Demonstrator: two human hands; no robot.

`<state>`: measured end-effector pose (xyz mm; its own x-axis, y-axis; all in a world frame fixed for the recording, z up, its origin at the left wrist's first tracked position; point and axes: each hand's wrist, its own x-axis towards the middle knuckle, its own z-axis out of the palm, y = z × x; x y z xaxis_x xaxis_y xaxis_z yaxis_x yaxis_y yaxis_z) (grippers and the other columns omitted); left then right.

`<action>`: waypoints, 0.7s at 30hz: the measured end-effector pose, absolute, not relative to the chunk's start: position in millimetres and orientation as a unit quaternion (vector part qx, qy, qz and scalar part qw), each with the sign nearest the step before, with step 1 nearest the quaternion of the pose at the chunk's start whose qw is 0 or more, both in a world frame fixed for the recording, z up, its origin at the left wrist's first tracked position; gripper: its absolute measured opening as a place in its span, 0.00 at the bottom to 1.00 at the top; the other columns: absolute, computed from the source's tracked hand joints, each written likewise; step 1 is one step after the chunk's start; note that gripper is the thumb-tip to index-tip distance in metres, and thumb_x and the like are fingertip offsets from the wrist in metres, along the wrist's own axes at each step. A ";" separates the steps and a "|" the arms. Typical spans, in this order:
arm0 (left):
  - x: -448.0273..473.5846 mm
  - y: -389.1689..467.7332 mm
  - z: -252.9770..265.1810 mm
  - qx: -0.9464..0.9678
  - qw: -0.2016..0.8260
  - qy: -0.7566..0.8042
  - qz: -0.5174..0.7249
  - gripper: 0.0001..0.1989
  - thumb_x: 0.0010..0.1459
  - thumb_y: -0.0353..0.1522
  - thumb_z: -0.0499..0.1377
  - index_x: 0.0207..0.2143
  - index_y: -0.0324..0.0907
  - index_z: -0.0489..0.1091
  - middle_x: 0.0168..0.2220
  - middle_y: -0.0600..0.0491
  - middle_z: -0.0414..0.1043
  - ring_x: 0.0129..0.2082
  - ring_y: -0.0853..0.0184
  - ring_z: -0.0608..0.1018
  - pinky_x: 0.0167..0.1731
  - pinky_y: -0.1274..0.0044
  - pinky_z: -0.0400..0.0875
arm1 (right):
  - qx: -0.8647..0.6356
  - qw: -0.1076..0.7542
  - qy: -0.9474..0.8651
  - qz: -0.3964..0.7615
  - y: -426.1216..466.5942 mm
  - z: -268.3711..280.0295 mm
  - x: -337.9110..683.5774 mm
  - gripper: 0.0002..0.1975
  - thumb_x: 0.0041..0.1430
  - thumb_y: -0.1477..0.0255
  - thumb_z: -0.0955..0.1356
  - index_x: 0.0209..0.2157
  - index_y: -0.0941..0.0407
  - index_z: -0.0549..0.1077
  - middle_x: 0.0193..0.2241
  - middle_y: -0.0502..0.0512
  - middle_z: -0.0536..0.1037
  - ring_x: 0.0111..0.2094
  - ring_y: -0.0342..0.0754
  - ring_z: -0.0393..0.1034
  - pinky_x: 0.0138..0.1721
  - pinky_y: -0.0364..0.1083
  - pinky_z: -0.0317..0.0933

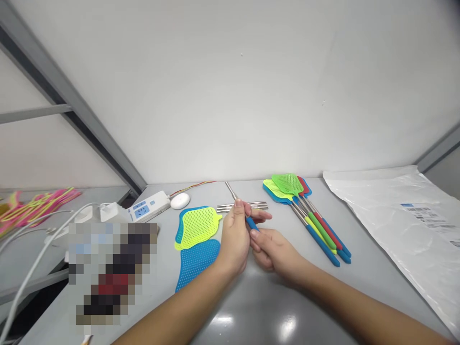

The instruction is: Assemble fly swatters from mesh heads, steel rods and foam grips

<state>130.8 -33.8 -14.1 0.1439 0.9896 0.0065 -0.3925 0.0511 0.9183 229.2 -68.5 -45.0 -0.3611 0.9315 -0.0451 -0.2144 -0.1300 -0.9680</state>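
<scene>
Between my hands is a slim metal rod (231,190) with a blue handle (251,223) on its near end, tilted up and away to the left. My left hand (234,237) is closed around the rod, thumb on top, near where it meets the handle. The thumb and fingers of my right hand (275,249) grip the handle's lower end. Just behind, several loose metal rods (259,206) lie on the table, partly hidden by my left hand. Left of it are mesh fly swatter heads, a yellow one (199,226) overlapping blue ones (197,263).
Several whole fly swatters (316,220) in blue, yellow, green and red lie to the right. A white plastic package (402,225) covers the far right. On the left are a power strip (151,206), a round white device (180,201), cables and a blurred-out patch (115,268).
</scene>
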 end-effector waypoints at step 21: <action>117.7 -36.9 0.6 0.557 0.522 0.291 0.576 0.15 0.65 0.43 0.45 0.34 0.44 0.61 0.21 0.58 0.59 0.26 0.69 0.69 0.35 0.75 0.66 | -0.451 0.389 -0.744 0.304 -56.3 -59.2 231.5 0.08 0.65 0.67 0.61 0.39 0.55 0.68 0.42 0.58 0.70 0.46 0.52 0.63 0.47 0.50 0.59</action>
